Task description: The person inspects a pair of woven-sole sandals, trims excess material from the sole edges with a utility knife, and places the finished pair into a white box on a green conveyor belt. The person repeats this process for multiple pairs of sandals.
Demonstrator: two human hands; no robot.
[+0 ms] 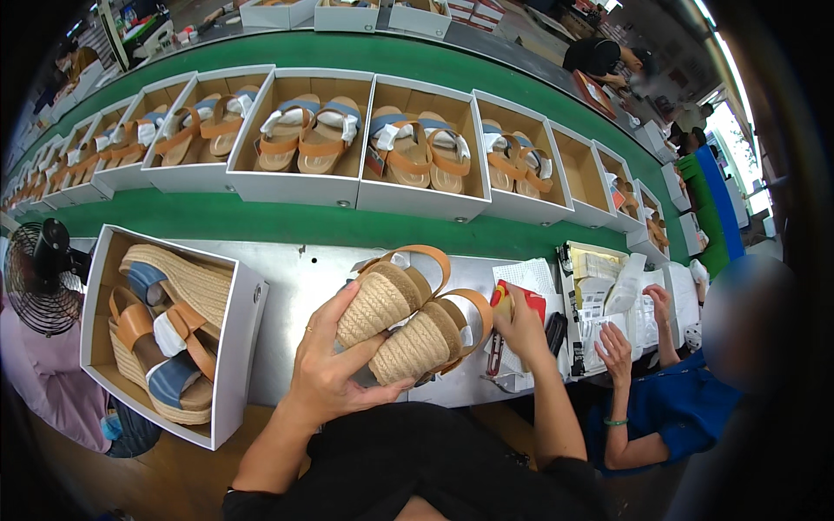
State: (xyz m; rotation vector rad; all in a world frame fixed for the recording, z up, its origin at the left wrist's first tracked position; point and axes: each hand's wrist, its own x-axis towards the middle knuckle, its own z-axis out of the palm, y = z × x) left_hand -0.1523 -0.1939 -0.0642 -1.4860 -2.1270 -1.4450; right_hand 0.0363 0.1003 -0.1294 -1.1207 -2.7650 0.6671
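Observation:
My left hand (334,369) grips a pair of tan-strapped wedge sandals with woven rope soles (408,317), held together above the metal worktable (295,282). My right hand (519,328) is closed on a small yellow object just right of the sandals, over a red item (528,304) and white paper. Small red-handled snips (495,354) lie below that hand. An open white shoebox (239,347) at my left holds another pair of rope-soled sandals with blue and tan straps (165,334).
A green conveyor (287,217) carries a row of open white boxes with sandals (304,130). A black fan (39,273) stands far left. A person in blue (669,404) works at my right over papers and a tray (599,300).

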